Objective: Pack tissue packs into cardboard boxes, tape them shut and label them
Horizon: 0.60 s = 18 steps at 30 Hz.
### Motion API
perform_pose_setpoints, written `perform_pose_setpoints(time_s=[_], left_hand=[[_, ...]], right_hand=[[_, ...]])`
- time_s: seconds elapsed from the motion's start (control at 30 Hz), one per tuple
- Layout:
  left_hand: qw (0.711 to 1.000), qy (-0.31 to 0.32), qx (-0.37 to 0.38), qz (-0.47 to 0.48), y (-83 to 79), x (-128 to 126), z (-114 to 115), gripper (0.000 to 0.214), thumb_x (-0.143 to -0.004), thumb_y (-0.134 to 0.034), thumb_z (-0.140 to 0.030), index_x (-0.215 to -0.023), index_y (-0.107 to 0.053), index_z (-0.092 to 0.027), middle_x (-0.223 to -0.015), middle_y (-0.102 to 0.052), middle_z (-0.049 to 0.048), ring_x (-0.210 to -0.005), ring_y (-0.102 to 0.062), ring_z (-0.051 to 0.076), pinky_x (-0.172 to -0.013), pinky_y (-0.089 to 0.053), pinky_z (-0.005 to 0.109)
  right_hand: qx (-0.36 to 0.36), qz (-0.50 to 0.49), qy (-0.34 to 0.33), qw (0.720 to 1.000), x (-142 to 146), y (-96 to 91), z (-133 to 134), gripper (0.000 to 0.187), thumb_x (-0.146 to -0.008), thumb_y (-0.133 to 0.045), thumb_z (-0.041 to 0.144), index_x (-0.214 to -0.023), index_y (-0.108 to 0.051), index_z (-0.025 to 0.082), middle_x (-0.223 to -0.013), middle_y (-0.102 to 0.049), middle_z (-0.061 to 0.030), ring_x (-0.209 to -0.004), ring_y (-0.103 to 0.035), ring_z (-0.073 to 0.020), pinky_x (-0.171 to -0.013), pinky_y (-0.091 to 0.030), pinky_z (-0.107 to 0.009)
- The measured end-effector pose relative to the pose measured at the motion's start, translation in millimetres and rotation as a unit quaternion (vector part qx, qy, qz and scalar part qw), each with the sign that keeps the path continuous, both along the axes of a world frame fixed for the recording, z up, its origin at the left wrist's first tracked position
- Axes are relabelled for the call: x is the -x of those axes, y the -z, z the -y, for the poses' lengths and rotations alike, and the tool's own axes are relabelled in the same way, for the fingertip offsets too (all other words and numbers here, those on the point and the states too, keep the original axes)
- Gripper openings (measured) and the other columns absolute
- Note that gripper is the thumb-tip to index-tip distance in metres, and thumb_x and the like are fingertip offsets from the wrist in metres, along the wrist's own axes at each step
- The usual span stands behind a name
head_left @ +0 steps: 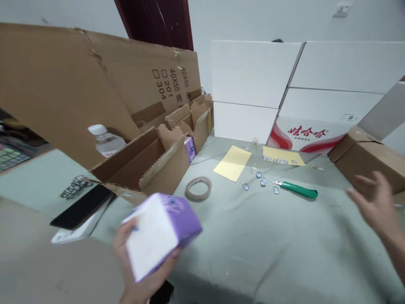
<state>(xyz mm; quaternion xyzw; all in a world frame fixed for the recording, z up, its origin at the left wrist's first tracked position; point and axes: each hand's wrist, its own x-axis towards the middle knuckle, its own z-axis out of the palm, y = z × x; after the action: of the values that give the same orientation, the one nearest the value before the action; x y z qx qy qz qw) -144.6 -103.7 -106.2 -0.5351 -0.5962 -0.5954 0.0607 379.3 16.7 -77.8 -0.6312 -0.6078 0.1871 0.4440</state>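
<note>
My left hand (144, 270) grips a purple and white box (155, 230) from below and the side, held tilted over the front left of the table. Blur hides the print on the box. On the right, my right hand (376, 202) is raised with its fingers apart and nothing in it, close to a brown cardboard box (373, 158). Between the hands, a green utility knife (299, 189) lies on the table, its blade pointing left. Several small blue-edged labels (246, 186) are scattered beside the knife. A roll of tape (198, 188) lies flat behind the purple box.
Open cardboard boxes (167, 169) line the left side, with a plastic bottle (106, 141) behind them. A black phone (80, 207) lies near the left edge. Yellow sheets (233, 163) rest further back, before white cartons (247, 84). The table (247, 249) has a greenish cover.
</note>
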Motion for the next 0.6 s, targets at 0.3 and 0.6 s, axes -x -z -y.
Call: perform_pose_setpoints(time_s=[0.3, 0.6], left_hand=[[0.866, 0.477, 0.093, 0.120, -19.9, -144, -66, 0.100, -0.075, -0.056, -0.082, -0.147, -0.015, -0.025, -0.144, -0.045, 0.0204, -0.122, -0.059, 0.034, -0.098, -0.054, 0.047], [0.962, -0.197, 0.104, -0.161, -67.0, 26, -72, 0.053, -0.091, -0.060, -0.045, -0.133, -0.050, -0.014, -0.162, -0.014, 0.0129, -0.145, -0.002, 0.058, -0.108, 0.002, 0.082]], right_hand=[[0.079, 0.009, -0.345, 0.935, 178, 11.1, 47, 0.132, -0.064, -0.084, 0.048, -0.159, 0.006, 0.032, -0.164, -0.024, -0.0165, -0.144, -0.037, -0.0419, -0.106, -0.044, -0.060], [0.127, -0.387, -0.078, 0.910, 105, 58.2, 8, 0.074, -0.074, -0.050, 0.078, -0.129, -0.058, 0.029, -0.114, -0.073, -0.0153, -0.109, -0.068, -0.0416, -0.088, -0.053, -0.064]])
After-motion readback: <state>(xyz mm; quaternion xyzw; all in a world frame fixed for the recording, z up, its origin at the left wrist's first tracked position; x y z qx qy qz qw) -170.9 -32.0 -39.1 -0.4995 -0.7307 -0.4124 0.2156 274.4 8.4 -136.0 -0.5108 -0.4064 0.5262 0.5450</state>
